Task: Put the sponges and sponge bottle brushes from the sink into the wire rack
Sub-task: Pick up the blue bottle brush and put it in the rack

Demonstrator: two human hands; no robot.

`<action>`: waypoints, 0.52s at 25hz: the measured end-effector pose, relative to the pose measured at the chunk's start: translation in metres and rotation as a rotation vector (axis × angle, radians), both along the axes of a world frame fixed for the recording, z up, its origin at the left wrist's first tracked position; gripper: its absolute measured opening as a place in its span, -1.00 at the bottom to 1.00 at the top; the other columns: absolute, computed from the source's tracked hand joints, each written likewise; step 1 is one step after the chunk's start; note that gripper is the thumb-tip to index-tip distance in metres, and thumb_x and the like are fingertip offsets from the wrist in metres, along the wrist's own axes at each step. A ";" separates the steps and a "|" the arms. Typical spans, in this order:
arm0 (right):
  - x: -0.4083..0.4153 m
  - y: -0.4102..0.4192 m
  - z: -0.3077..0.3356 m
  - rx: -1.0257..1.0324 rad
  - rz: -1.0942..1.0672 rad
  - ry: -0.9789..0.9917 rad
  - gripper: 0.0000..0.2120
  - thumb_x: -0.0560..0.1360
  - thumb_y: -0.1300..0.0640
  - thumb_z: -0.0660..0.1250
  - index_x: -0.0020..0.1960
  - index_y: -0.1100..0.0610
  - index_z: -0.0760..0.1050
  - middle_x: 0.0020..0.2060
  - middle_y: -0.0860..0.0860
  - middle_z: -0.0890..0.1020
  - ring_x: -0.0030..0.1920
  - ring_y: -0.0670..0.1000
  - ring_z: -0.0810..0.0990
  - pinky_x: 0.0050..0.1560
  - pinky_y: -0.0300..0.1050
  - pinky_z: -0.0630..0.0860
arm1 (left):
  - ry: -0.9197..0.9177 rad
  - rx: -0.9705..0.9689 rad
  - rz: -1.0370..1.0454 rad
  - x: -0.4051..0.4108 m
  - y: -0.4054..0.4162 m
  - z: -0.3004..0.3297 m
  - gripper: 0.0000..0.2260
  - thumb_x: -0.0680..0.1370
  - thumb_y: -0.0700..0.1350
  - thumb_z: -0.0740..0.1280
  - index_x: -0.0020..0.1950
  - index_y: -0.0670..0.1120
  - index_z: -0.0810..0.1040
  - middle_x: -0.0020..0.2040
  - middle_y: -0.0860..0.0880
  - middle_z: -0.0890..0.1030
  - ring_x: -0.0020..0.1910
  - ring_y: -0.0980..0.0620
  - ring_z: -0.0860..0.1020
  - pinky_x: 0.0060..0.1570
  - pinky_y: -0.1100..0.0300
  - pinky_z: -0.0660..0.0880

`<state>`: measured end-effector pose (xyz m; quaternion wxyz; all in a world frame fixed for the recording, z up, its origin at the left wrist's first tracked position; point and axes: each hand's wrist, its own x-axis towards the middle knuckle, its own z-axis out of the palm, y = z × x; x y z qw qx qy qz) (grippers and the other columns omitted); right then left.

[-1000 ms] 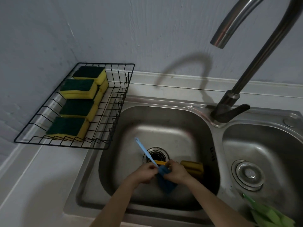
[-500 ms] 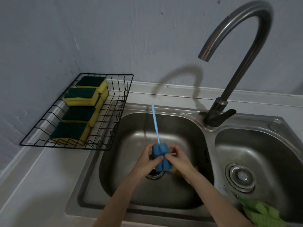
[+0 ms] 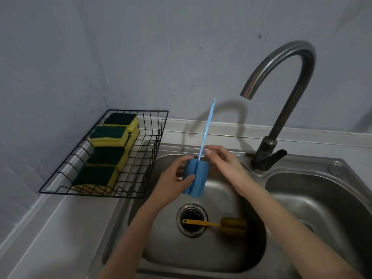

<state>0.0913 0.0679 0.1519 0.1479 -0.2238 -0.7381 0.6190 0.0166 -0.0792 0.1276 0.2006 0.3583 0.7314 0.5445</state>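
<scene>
A blue sponge bottle brush [image 3: 194, 178] is held upright above the left sink basin [image 3: 161, 248], its thin handle pointing up and away. My left hand [image 3: 173, 181] grips the blue sponge head. My right hand [image 3: 223, 164] pinches the handle just above the head. On the basin floor a yellow sponge bottle brush [image 3: 231, 226] lies with its handle across the drain [image 3: 192, 218]. The black wire rack [image 3: 145, 158] stands on the counter at the left and holds several green-and-yellow sponges [image 3: 108, 135] along its left side.
A tall curved steel faucet [image 3: 279, 121] rises behind the divider between the two basins. The right basin [image 3: 322, 198] lies to the right. The grey wall corner closes in behind and left of the rack. The rack's right half holds nothing.
Both hands lifted the blue brush out of the basin and turned its handle upright. The yellow brush on the basin floor is uncovered now. My view has pulled back and up.
</scene>
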 end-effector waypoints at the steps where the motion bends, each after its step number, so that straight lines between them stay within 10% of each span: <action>1: -0.010 -0.001 0.010 -0.002 -0.001 0.023 -0.85 0.52 0.10 0.25 0.07 0.05 0.49 -0.10 0.09 0.61 -0.13 -0.03 0.58 -0.04 -0.21 0.52 | 0.040 -0.001 -0.024 -0.006 -0.005 0.008 -0.64 0.46 -0.23 0.31 0.11 0.18 0.39 0.06 0.06 0.51 0.08 0.08 0.51 0.01 0.37 0.47; 7: -0.062 -0.008 0.056 -0.123 0.064 0.095 -0.90 0.52 0.12 0.25 -0.15 0.08 0.49 -0.28 -0.03 0.54 -0.39 -0.11 0.47 -0.43 -0.36 0.45 | 0.159 -0.084 -0.009 -0.046 -0.032 0.043 -0.66 0.47 -0.20 0.31 0.15 0.14 0.37 0.15 0.01 0.48 0.11 0.04 0.49 -0.04 0.34 0.47; 13: -0.108 -0.012 0.075 -0.120 0.086 0.126 -0.91 0.54 0.16 0.23 -0.06 0.18 0.46 -0.29 0.00 0.54 -0.31 -0.09 0.55 -0.37 -0.38 0.56 | 0.221 -0.200 0.043 -0.096 -0.049 0.060 -0.64 0.49 -0.16 0.28 0.22 0.14 0.34 0.18 0.07 0.43 0.13 0.08 0.44 -0.04 0.30 0.48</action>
